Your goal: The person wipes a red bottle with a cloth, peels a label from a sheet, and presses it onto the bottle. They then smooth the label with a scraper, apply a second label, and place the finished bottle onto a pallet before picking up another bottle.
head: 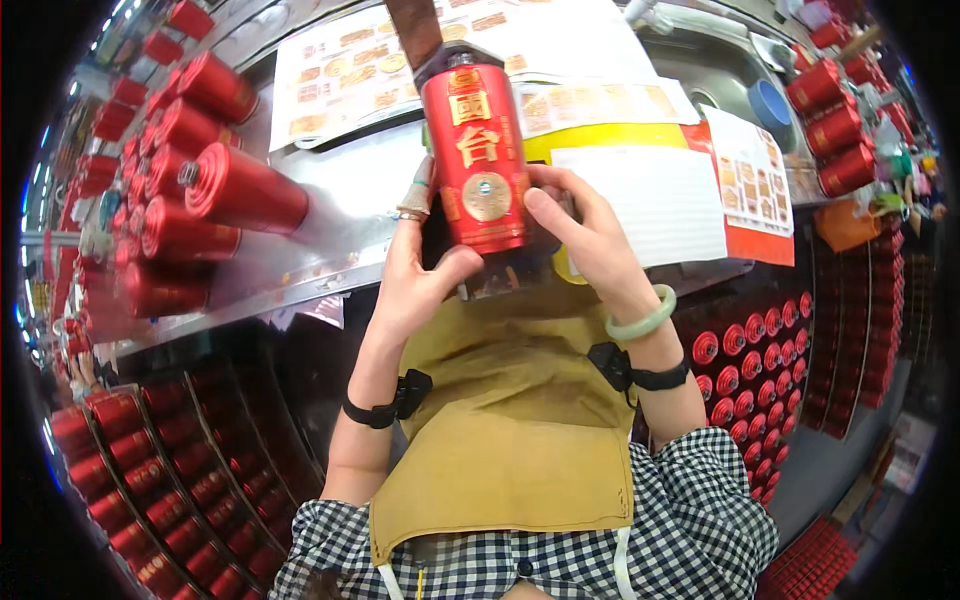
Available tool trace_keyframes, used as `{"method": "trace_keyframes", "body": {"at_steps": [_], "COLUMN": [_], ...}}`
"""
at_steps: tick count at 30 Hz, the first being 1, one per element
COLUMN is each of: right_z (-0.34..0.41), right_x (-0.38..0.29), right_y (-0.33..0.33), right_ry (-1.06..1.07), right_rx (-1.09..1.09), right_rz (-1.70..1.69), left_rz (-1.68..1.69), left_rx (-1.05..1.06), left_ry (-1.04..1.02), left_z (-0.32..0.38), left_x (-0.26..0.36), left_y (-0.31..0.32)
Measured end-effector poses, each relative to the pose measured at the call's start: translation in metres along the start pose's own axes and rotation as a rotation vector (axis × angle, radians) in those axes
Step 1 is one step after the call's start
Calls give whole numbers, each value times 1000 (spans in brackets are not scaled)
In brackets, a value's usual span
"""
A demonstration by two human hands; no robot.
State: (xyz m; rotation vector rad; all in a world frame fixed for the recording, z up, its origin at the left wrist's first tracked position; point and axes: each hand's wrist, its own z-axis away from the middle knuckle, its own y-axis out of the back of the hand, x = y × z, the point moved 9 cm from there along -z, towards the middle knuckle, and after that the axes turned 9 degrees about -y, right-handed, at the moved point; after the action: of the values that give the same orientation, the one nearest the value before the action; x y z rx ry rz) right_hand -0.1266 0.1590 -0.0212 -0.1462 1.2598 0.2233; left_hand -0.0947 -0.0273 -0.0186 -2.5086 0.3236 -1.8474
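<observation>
A red bottle [480,150] with gold characters and a round gold emblem is upright in the picture before my chest, its cap end away from me. My left hand [424,259] holds its left side, the thumb by the lower edge. Pale coverings are on some left fingers. My right hand [581,214] holds the right side, with the thumb against the bottle and some fingers hidden. A dark angular piece [499,276] shows behind and below the bottle; what it is I cannot tell. Past the cap end runs a brown strip [417,30].
Several red bottles [247,191] lie stacked on the metal table [360,180] at the left. Printed sheets [341,90] and a white lined sheet [637,202] cover the middle. Beyond stands a sink with a blue bowl [769,103]. Racks of red bottles [750,367] flank me.
</observation>
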Motion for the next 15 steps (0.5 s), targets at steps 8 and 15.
{"method": "trace_keyframes", "body": {"at_steps": [8,15], "right_z": [4,6], "right_x": [-8,-8], "right_y": [-5,-6], "right_ry": [-11,-65], "right_rx": [9,8], "right_rz": [160,63], "left_rz": [55,-14], "left_rx": [79,46], "left_ry": [81,100], "left_z": [3,5], "left_x": [-6,-8], "left_y": [-4,0]}}
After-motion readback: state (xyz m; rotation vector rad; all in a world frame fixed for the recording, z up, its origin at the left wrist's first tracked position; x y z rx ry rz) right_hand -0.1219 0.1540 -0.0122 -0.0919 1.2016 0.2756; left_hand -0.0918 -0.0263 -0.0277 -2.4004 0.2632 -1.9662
